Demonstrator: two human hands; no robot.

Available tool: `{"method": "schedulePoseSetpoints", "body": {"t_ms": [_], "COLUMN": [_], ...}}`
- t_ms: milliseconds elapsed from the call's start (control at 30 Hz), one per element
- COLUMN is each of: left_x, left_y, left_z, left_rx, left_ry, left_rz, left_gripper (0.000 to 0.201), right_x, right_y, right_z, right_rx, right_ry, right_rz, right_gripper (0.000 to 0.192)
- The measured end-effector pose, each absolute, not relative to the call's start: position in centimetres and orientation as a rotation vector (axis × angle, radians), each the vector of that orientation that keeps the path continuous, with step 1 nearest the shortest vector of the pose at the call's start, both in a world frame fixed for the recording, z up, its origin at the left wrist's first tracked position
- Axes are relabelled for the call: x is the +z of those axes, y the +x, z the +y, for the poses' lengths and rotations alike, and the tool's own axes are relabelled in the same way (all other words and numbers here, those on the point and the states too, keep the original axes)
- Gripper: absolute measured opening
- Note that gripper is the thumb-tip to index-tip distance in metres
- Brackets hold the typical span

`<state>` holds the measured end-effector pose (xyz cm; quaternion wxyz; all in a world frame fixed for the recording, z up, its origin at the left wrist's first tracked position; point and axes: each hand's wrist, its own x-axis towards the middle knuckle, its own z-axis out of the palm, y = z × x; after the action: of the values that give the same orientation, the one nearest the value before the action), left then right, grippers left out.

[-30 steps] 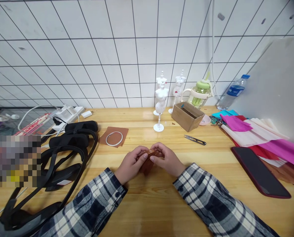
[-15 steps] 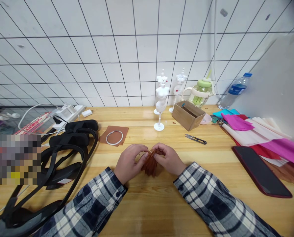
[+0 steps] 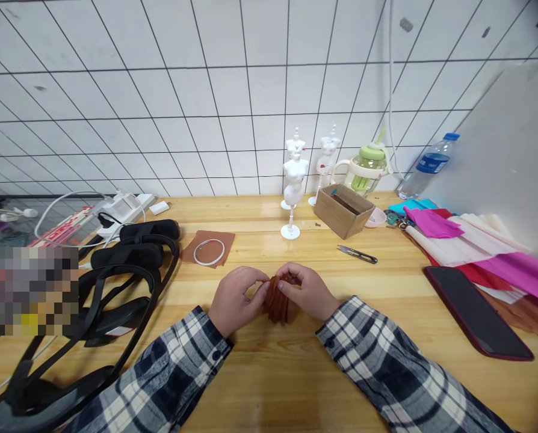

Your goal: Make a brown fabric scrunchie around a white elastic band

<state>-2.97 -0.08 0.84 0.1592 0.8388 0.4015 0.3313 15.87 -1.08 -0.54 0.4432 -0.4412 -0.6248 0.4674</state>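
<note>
Bare wooden tabletop (image 3: 273,373) lies open in front of the two plaid sleeves and between them. To the left, a tangle of black headsets with curved bands (image 3: 115,282) blocks the way. Beyond the hands, a brown leather square carrying a white ring (image 3: 209,248) sits left of a clear strip that runs to the white miniature dress form on a stand (image 3: 293,189). A small pair of metal thread snips (image 3: 357,254) lies right of that strip. Further right, a dark phone in a red case (image 3: 476,313) and heaped pink and cream tissue paper (image 3: 481,252) close off the edge.
</note>
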Motion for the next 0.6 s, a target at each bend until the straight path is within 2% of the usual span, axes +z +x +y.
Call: {"method": "schedulePoseSetpoints", "body": {"t_ms": [333,500,533,600], "left_x": [1.0,1.1,1.2,1.3], "left_y": [-3.0,-1.9,-1.2,0.8], "left_z": [-0.1,4.3,5.7,8.4], "left_rx": [0.916,0.959,0.936,0.880], "left_ry": [2.332,2.050,1.989,1.872], "left_rz": [1.199,1.323,1.308,1.258], "left_gripper": [0.015,0.023,0.026,0.049], "right_x": [-0.2,-0.8,-1.1,-1.8], "right_y": [16.2,17.8,18.3,19.4], "right_z": [-1.0,0.5,1.0,1.9], "right_rx": [1.154,1.246,1.261,1.317], "right_ry": [-1.118,-1.048,-1.049,-1.049], "right_rz": [-1.521,-1.388,-1.370,-1.341], "right_gripper": [0.010,0.018,0.020,0.024]}}
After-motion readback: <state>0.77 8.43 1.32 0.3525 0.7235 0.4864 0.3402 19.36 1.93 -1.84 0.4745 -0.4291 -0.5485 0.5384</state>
